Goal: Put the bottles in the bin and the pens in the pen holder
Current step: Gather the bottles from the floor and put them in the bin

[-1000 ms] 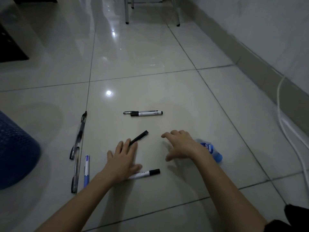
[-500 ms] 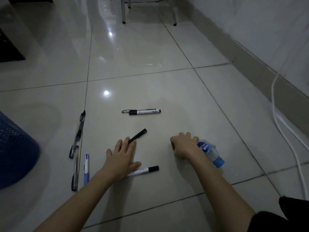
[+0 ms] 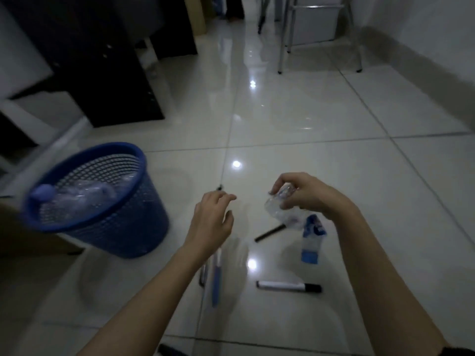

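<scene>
Gripping: my right hand [image 3: 305, 195] pinches the clear bottle [image 3: 295, 219] at its base, above the floor.
Left hand [image 3: 212, 222]: loosely spread, holding nothing.
Room: bare tile [image 3: 334, 155] lies ahead; the blue bin [image 3: 108, 201] stands well apart to the left.
Look: crumpled plastic, blue label, blue cap.
Axis: tilted, cap pointing down toward me.
Floor: marker [image 3: 289, 287], black pen [image 3: 270, 233].

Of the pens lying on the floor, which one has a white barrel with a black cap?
The marker nearest the camera, below the held bottle. The slim pen above it is all black; the pen by the left forearm is blue.
</scene>
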A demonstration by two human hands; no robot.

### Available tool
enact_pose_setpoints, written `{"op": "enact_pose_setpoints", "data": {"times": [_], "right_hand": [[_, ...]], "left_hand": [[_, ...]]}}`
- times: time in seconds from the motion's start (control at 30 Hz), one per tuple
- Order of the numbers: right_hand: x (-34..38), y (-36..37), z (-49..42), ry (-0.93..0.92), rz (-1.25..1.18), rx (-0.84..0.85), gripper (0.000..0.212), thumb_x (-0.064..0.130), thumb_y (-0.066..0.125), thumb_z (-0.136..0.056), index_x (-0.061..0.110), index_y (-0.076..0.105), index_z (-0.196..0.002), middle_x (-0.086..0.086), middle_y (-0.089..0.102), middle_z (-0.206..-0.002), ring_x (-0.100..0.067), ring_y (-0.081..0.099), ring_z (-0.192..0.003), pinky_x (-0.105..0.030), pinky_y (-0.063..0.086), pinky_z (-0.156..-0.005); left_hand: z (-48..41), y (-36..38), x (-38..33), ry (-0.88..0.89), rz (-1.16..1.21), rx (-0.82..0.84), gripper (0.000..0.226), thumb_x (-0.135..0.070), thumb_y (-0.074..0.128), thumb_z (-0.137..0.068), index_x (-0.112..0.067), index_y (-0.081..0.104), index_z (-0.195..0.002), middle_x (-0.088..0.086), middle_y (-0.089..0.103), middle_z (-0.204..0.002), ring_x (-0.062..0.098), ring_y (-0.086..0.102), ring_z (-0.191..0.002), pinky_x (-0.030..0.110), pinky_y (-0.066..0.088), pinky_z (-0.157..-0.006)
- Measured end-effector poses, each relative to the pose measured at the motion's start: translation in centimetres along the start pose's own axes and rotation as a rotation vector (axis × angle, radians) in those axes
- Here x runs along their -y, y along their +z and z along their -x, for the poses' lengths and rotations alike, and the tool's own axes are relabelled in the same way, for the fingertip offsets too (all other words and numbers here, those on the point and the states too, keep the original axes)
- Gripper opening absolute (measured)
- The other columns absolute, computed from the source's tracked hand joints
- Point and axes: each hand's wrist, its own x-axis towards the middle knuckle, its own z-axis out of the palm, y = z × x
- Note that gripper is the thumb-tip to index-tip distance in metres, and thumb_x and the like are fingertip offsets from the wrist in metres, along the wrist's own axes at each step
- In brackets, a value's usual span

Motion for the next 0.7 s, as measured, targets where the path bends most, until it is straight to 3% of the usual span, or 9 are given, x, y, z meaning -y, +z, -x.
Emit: {"op": "enact_pose_setpoints", "data": {"times": [0.1, 0.17, 0.27, 0.37, 0.43, 0.53, 0.6, 0.7], "right_hand": [[5.5, 0.3, -0.9, -0.17, -0.204, 0.012, 0.023, 0.004, 0.068, -0.08, 0.015, 0.065, -0.1, -0.021, 0.065, -0.097, -0.03, 0.062, -0.082, -0.044, 0.055, -0.075], [8.9, 1.1, -1.5, -0.255, -0.331, 0.007, 0.022, 0.01, 0.066, -0.084, 0.011, 0.063, -0.106, -0.024, 0.065, -0.099, -0.03, 0.064, -0.083, -0.046, 0.056, -0.077], [13.4, 3.1, -2.8, -0.341, -0.414, -0.016, 0.02, 0.014, 0.062, -0.089, 0.008, 0.061, -0.108, -0.018, 0.063, -0.094, -0.03, 0.064, -0.074, -0.037, 0.056, -0.065], [17.5, 5.4, -3.9, -0.46, -0.451, -0.165, 0.017, 0.018, 0.06, -0.089, 0.011, 0.059, -0.105, -0.006, 0.062, -0.091, -0.027, 0.064, -0.075, -0.037, 0.057, -0.064], [20.1, 7.4, -4.8, -0.582, -0.434, -0.374, 0.016, 0.02, 0.061, -0.089, 0.016, 0.057, -0.104, 0.0, 0.058, -0.093, -0.018, 0.061, -0.079, -0.024, 0.054, -0.065], [23.2, 11.0, -6.3, -0.764, -0.37, -0.605, 0.028, 0.017, 0.061, -0.089, 0.017, 0.054, -0.116, -0.004, 0.045, -0.104, -0.004, 0.05, -0.079, -0.004, 0.044, -0.07], [24.0, 13.7, -7.7, -0.845, -0.257, -0.641, 0.036, 0.012, 0.059, -0.089, 0.019, 0.05, -0.123, -0.006, 0.04, -0.104, -0.013, 0.05, -0.081, -0.013, 0.05, -0.072], [22.8, 17.5, -9.5, -0.86, 0.047, -0.554, 0.042, 0.008, 0.059, -0.088, 0.023, 0.048, -0.126, -0.013, 0.04, -0.111, -0.026, 0.046, -0.097, -0.034, 0.055, -0.074]], "left_hand": [[-0.1, -4.8, 1.8, -0.076, -0.09, -0.249, 0.037, 0.001, 0.059, -0.078, -0.009, 0.064, -0.114, 0.01, 0.064, -0.113, 0.028, 0.054, -0.111, 0.044, 0.045, -0.097], [0.4, -7.7, 3.2, -0.168, -0.153, -0.376, 0.038, 0.0, 0.057, -0.077, -0.008, 0.063, -0.113, 0.011, 0.064, -0.111, 0.029, 0.054, -0.108, 0.046, 0.043, -0.098], [2.1, -10.8, 5.4, -0.343, -0.297, -0.501, 0.037, -0.01, 0.057, -0.077, -0.01, 0.06, -0.114, 0.011, 0.063, -0.109, 0.031, 0.053, -0.105, 0.05, 0.04, -0.097], [4.2, -11.9, 7.3, -0.526, -0.361, -0.499, 0.031, -0.025, 0.055, -0.085, -0.014, 0.058, -0.114, 0.006, 0.063, -0.112, 0.027, 0.053, -0.11, 0.052, 0.033, -0.103], [5.3, -11.9, 8.5, -0.616, -0.359, -0.444, 0.028, -0.036, 0.046, -0.093, -0.015, 0.061, -0.103, 0.006, 0.066, -0.105, 0.027, 0.056, -0.107, 0.05, 0.03, -0.104], [6.0, -11.7, 9.7, -0.594, -0.314, -0.402, 0.042, -0.04, 0.038, -0.098, -0.009, 0.065, -0.085, 0.01, 0.069, -0.089, 0.028, 0.059, -0.092, 0.045, 0.032, -0.099], [5.9, -11.4, 9.9, -0.569, -0.305, -0.428, 0.044, -0.039, 0.039, -0.097, -0.008, 0.065, -0.082, 0.011, 0.068, -0.085, 0.028, 0.058, -0.087, 0.043, 0.035, -0.093], [5.6, -11.1, 9.9, -0.601, -0.327, -0.435, 0.05, -0.046, 0.035, -0.096, -0.009, 0.063, -0.079, 0.01, 0.067, -0.081, 0.027, 0.058, -0.085, 0.041, 0.036, -0.09]]}}
